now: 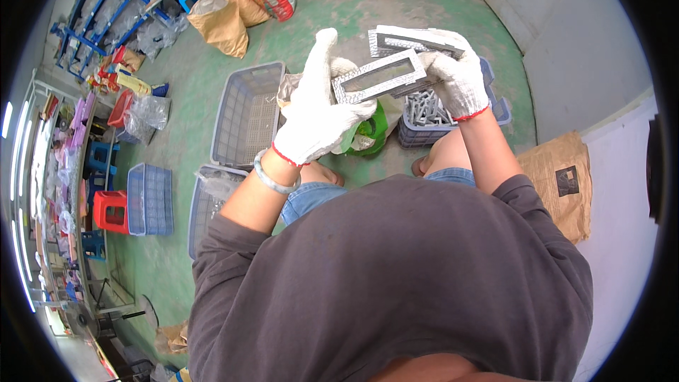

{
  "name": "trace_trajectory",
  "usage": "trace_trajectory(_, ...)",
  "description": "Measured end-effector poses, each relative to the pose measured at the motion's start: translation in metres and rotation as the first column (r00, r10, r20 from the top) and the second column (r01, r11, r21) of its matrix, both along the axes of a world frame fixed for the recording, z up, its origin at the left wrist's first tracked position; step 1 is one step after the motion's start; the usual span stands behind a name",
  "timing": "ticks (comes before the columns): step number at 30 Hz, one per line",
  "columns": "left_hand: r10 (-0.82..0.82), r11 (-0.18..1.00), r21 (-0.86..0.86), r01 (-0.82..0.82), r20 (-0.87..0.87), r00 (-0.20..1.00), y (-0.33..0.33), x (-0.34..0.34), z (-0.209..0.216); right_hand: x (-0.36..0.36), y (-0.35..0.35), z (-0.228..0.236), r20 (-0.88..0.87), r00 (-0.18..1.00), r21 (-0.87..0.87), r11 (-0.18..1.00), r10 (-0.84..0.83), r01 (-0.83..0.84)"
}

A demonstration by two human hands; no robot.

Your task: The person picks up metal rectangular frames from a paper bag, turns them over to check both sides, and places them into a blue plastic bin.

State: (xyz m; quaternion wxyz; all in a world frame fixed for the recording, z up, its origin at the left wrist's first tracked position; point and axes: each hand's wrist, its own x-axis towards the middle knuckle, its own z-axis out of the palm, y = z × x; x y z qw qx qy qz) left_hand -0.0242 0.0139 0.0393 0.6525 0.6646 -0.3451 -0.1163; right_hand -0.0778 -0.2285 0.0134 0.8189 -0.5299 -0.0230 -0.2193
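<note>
Both my hands wear white knitted gloves with red cuffs. My left hand [311, 113] grips the left end of a light grey rectangular frame [341, 90] with an open middle, its thumb pointing up. The fingers of my right hand [460, 79] are closed around more such frames [385, 41], bunched together and fanned out at differing angles. The right end of the left hand's frame meets this bunch. Below my right hand stands a grey-blue crate [419, 136] filled with many small grey pieces [428, 107]. A green bag [375, 131] is on the floor between my legs.
Left of my hands stands a large grey crate [230, 117], with another crate [201, 205] nearer me. Farther left are a blue basket [150, 198] and a red stool [111, 212]. Paper sacks [219, 25] lie ahead; a brown sack [559, 177] leans by the right wall.
</note>
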Motion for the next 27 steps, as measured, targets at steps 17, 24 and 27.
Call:
trace_trajectory(17,0.454,0.885,0.32,-0.338,-0.437,0.776,0.108,0.184,-0.189,0.004,-0.023,-0.042,-0.278,0.937,-0.166,0.971,-0.211,0.169)
trace_trajectory(24,0.515,0.548,0.748,-0.375,0.051,0.856,0.064,0.258,-0.204,0.024,-0.022,-0.047,-0.349,0.905,-0.148,0.968,-0.241,0.201)
trace_trajectory(27,0.575,0.316,0.849,-0.423,0.183,0.798,0.06,0.278,-0.219,0.03,-0.019,-0.046,-0.373,0.887,-0.162,0.96,-0.272,0.227)
